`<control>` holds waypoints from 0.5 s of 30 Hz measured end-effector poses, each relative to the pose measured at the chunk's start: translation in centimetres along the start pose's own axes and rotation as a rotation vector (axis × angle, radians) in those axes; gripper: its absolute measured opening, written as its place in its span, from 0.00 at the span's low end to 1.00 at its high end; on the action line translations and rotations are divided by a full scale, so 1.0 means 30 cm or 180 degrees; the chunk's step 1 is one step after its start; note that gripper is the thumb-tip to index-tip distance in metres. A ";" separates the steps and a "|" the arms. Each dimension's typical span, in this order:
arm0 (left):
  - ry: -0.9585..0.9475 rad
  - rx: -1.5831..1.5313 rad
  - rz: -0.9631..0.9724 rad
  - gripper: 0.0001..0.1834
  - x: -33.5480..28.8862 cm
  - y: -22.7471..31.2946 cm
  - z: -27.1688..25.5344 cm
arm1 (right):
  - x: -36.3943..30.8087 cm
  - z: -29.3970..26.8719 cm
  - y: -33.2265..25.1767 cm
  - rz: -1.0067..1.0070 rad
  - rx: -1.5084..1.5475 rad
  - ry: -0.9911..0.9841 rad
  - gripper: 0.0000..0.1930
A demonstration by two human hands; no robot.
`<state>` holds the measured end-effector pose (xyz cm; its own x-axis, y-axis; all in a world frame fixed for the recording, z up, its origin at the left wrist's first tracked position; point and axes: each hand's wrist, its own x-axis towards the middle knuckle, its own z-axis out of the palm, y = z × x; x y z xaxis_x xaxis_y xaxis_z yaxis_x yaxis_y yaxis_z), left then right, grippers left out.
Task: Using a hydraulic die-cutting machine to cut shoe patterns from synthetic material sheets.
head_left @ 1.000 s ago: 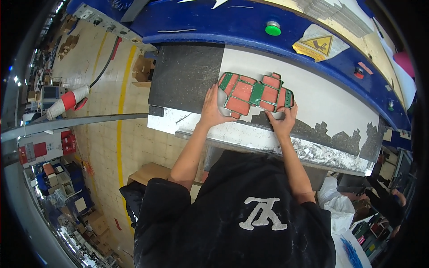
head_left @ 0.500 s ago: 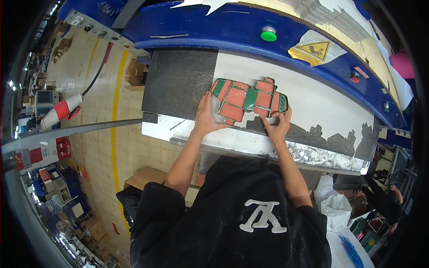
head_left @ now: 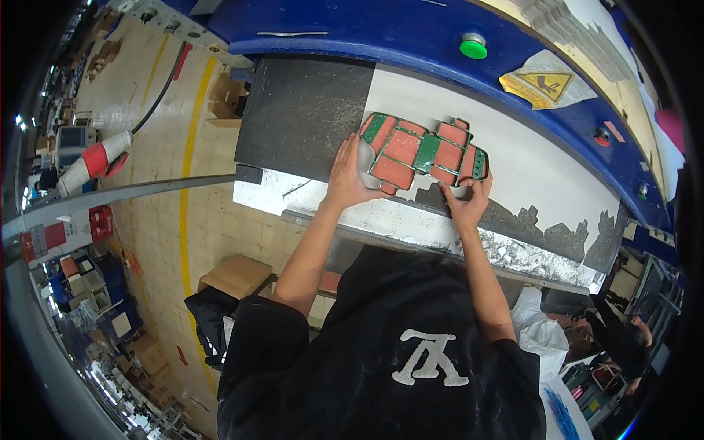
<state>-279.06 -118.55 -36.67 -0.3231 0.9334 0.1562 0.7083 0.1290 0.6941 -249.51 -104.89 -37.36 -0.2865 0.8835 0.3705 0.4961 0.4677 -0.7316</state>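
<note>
A flat cutting die (head_left: pixel 425 150) with a green outline and orange-red pads lies on the white sheet (head_left: pixel 535 172) of a press bed. My left hand (head_left: pixel 346 176) rests flat against the die's left end, fingers spread on its edge. At the die's lower right corner my right hand (head_left: pixel 468 202) grips the edge, thumb on top. A black sheet (head_left: pixel 304 114) covers the bed to the left of the die. The white sheet's near edge shows dark jagged cut-outs (head_left: pixel 557 235).
A blue machine frame (head_left: pixel 411 37) with a green button (head_left: pixel 473 46) and a yellow warning sticker (head_left: pixel 546 84) curves behind the bed. A grey rail (head_left: pixel 125 194) crosses at left. Cardboard boxes (head_left: pixel 235 275) stand on the tiled floor. Another person (head_left: pixel 623 341) is at the lower right.
Both hands have stayed on the die. The die has shifted slightly on the white sheet, and the view has tilted a little.
</note>
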 end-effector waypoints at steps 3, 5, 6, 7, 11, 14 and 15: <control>0.0015 0.0014 0.0023 0.85 0.002 -0.002 -0.002 | 0.003 0.001 -0.001 -0.0124 -0.0012 0.0023 0.25; 0.0009 0.0040 0.0035 0.86 0.006 0.006 -0.006 | 0.000 -0.003 0.006 -0.0087 0.0040 -0.0039 0.25; 0.0019 0.0075 0.0047 0.86 0.008 0.013 -0.010 | -0.003 -0.002 0.009 -0.0099 0.0033 -0.0050 0.25; 0.0028 0.0111 0.0060 0.86 0.012 0.020 -0.014 | -0.005 -0.001 0.012 -0.0090 0.0011 -0.0050 0.25; -0.0044 0.0019 -0.0076 0.86 0.008 0.005 -0.024 | -0.003 0.009 0.008 -0.0106 -0.0097 -0.0084 0.26; -0.0073 -0.0004 -0.0161 0.86 0.014 0.007 -0.019 | -0.008 0.007 0.024 -0.0051 -0.0047 -0.0107 0.25; -0.0098 -0.0034 -0.0186 0.86 0.014 0.005 -0.019 | -0.007 0.006 0.022 -0.0072 -0.0035 -0.0132 0.25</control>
<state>-279.45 -118.34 -36.10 -0.3442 0.9342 0.0937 0.6819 0.1801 0.7089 -249.27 -104.76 -38.03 -0.3315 0.8710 0.3627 0.4980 0.4880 -0.7168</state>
